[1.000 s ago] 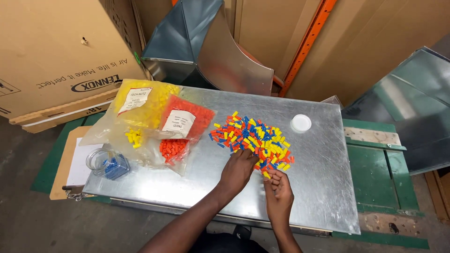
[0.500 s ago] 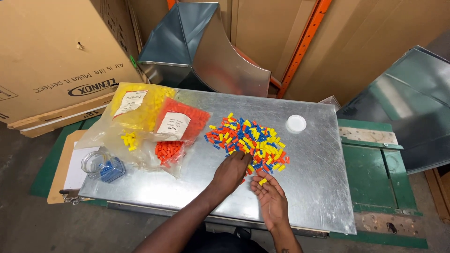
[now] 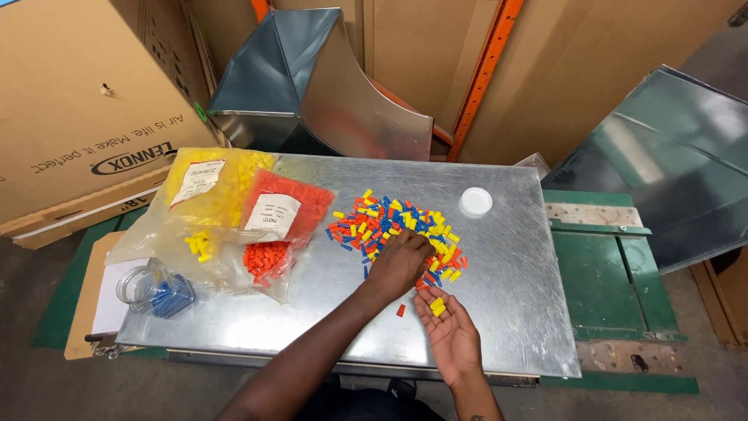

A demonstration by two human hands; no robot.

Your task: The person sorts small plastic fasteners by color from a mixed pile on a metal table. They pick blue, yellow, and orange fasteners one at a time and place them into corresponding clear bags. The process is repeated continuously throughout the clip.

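Yellow, red and blue connectors (image 3: 393, 226) are heaped on grey sheet metal (image 3: 506, 281); yellow pieces (image 3: 437, 306) are cupped; white lid (image 3: 475, 202) noted.

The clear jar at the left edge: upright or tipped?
Tipped: the clear jar lies on its side on the metal sheet, blue pieces inside.

— Surroundings? 
— A galvanised sheet-metal table top (image 3: 514, 312) sat over green-painted boards (image 3: 608, 273), on a bare grey concrete floor (image 3: 47, 382).

— Behind it? 
— Tall brown cardboard cartons (image 3: 608, 70) formed the back wall, crossed by an orange steel rack upright (image 3: 483, 74). A sheet-metal duct fitting (image 3: 327, 86) stood against them; a flat metal panel (image 3: 670, 156) leaned at right.

— Light? 
— Even, overhead; soft glare on the metal.
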